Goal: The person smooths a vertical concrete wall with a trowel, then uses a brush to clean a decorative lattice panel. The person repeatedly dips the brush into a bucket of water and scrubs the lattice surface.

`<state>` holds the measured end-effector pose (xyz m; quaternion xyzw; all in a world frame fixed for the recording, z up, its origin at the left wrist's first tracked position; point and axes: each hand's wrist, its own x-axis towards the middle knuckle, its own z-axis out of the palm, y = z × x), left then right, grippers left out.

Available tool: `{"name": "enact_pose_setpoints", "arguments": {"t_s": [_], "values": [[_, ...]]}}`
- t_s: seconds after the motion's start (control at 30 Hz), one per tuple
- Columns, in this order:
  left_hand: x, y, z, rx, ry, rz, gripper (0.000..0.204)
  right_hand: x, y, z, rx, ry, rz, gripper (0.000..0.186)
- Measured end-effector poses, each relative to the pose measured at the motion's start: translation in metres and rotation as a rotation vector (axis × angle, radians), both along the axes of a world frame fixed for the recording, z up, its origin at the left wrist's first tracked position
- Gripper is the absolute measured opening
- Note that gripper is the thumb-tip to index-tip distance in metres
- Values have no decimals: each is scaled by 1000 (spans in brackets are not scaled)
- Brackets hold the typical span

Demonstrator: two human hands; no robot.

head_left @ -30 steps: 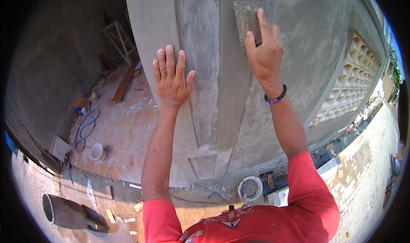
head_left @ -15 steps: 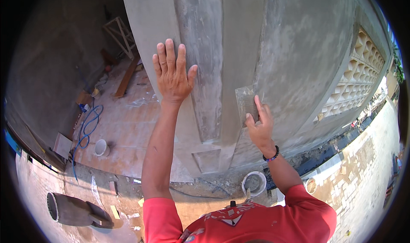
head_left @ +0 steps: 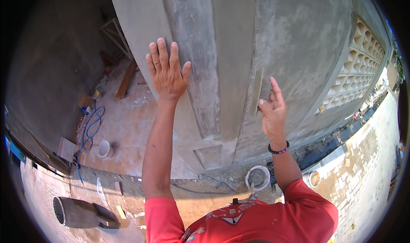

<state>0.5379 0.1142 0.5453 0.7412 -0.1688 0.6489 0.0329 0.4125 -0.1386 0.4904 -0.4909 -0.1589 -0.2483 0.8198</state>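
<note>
My left hand lies flat with fingers spread on the grey plastered wall pillar, beside a recessed, lighter-streaked vertical panel. In my right hand is a thin, flat, rectangular plate, smeared with grey. The thumb presses on its near face, the index finger is stretched out, and the other fingers are partly hidden. Its long edge stands nearly upright along the corner line where the pillar meets the wider wall face, turned almost edge-on. A beaded bracelet circles my right wrist.
Below my right arm stands a bucket with grey mix; another pale bucket sits inside the doorway near a blue hose. A dark drum lies at lower left. A patterned vent block is set in the right wall.
My right hand has moved slightly right and up, turning the plate from face-on to nearly edge-on. My left hand stays flat on the wall. The whole view has shifted a little.
</note>
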Motion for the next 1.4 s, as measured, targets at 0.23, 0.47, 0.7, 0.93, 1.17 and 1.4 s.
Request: {"name": "enact_pose_setpoints", "arguments": {"t_s": [0.23,0.47,0.7,0.93,1.17,1.4], "values": [[1,0,1,2,-3,-2,56,54,24,-6,-727,-404,-891,66],[0,1,1,5,15,7,57,79,33,30,-730,-469,-984,72],[-3,0,0,1,14,5,57,68,26,-33,-875,-395,-927,74],[-2,1,1,-7,37,3,57,62,23,45,-786,-530,-1012,72],[-1,0,1,-8,18,1,57,85,22,52,-883,-503,-1035,74],[-1,-2,2,-10,-26,-16,58,62,28,-108,-925,-297,-926,73]]}}
